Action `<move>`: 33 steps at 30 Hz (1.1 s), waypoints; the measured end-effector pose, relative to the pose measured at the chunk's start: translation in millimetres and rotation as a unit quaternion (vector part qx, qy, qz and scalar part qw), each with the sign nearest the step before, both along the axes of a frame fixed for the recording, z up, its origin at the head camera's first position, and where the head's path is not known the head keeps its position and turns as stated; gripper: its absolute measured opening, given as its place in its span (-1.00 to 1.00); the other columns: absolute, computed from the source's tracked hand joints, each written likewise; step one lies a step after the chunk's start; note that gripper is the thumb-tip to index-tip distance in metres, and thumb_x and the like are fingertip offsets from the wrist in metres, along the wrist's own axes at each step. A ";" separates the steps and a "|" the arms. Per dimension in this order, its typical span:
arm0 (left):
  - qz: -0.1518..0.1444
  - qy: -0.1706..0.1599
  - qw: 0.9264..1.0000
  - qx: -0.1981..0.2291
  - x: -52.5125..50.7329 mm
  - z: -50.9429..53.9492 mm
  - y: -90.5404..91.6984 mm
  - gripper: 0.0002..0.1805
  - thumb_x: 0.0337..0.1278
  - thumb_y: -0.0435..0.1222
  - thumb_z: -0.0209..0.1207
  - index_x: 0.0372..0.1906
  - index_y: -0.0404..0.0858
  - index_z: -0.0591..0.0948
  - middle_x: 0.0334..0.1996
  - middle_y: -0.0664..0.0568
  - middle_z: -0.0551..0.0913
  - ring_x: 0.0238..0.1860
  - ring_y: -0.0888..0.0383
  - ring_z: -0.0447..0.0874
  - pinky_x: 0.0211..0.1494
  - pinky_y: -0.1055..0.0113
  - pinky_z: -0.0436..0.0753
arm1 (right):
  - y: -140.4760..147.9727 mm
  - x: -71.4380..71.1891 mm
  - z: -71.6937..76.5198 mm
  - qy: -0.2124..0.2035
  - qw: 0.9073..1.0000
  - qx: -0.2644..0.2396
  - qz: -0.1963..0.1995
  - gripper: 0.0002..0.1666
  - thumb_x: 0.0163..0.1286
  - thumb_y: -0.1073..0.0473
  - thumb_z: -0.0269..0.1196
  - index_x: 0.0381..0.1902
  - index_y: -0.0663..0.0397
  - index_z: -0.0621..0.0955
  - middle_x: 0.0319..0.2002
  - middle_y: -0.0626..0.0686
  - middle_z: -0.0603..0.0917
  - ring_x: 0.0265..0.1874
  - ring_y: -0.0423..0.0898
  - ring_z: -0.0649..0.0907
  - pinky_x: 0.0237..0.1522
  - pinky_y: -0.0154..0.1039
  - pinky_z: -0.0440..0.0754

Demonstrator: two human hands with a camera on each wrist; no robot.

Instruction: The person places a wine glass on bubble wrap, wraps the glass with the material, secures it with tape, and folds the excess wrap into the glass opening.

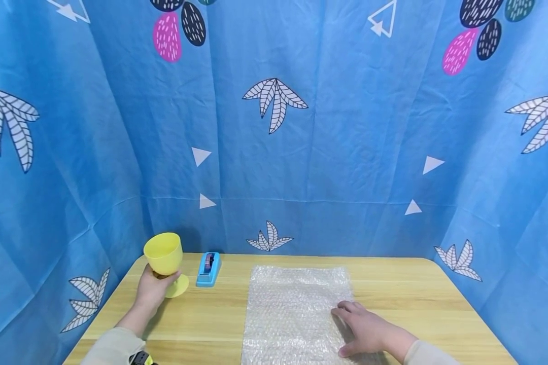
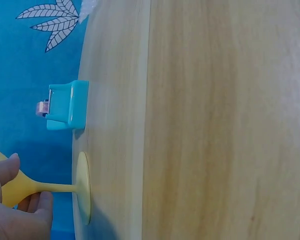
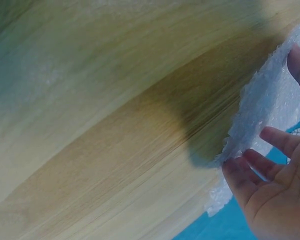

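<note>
A yellow plastic goblet (image 1: 164, 256) stands nearly upright at the far left of the table, gripped by my left hand (image 1: 151, 290) just under the bowl. In the left wrist view the thumb lies against the bowl of the goblet (image 2: 21, 187) and the fingers curl behind it. Whether its round foot touches the table I cannot tell. A sheet of bubble wrap (image 1: 292, 304) lies flat in front of me. My right hand (image 1: 363, 327) is spread over its right edge, and in the right wrist view the loosely bent fingertips are at the bubble wrap (image 3: 260, 110).
A blue tape dispenser (image 1: 208, 269) with a small roll stands right of the goblet, near the back edge. The wooden table (image 1: 415, 289) is bordered by a blue patterned curtain (image 1: 347, 152) at the back and both sides.
</note>
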State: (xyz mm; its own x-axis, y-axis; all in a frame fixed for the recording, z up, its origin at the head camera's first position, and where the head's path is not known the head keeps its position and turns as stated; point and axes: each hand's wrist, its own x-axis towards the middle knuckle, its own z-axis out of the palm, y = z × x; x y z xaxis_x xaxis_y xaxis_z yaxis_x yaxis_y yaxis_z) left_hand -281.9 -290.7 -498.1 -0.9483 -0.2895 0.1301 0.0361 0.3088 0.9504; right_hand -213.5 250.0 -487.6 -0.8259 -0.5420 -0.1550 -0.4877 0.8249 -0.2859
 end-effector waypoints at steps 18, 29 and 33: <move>0.024 0.007 0.996 -0.090 18.3 14.2 0.8 -0.39 0.24 -0.32 0.33 0.30 -0.42 0.36 0.20 -0.35 0.52 0.18 -0.11 0.54 0.02 0.61 0.51 | -2.0 -0.8 -0.7 -0.004 1.000 -0.002 -0.002 0.11 0.02 -0.33 0.49 0.39 0.13 0.41 0.36 0.26 0.38 0.31 0.30 0.39 0.17 0.22 0.54; -0.038 0.037 0.990 -0.127 33.8 31.9 29.5 -0.47 0.25 -0.23 0.34 0.20 -0.36 0.42 0.09 -0.26 0.61 0.10 -0.07 0.63 0.01 0.57 0.58 | -1.3 -0.4 1.3 -0.012 1.000 -0.004 -0.006 0.10 0.01 -0.32 0.49 0.38 0.15 0.42 0.35 0.26 0.38 0.32 0.32 0.38 0.17 0.26 0.52; -0.064 0.029 0.992 -0.105 37.0 36.2 42.7 -0.44 0.24 -0.24 0.35 0.24 -0.35 0.41 0.12 -0.26 0.60 0.10 -0.11 0.63 0.04 0.41 0.63 | -0.4 -0.2 0.2 -0.010 1.000 -0.001 -0.007 0.11 0.00 -0.33 0.49 0.39 0.14 0.42 0.35 0.25 0.39 0.32 0.32 0.39 0.17 0.25 0.52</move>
State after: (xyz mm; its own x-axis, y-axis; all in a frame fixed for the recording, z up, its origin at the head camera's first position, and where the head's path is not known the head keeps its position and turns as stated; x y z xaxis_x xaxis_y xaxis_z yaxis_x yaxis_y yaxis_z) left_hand -245.0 -248.0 -461.9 -0.9649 -0.1270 0.2300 0.1407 0.4895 0.8606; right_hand -213.8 249.6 -487.4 -0.8304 -0.5305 -0.1703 -0.4698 0.8310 -0.2980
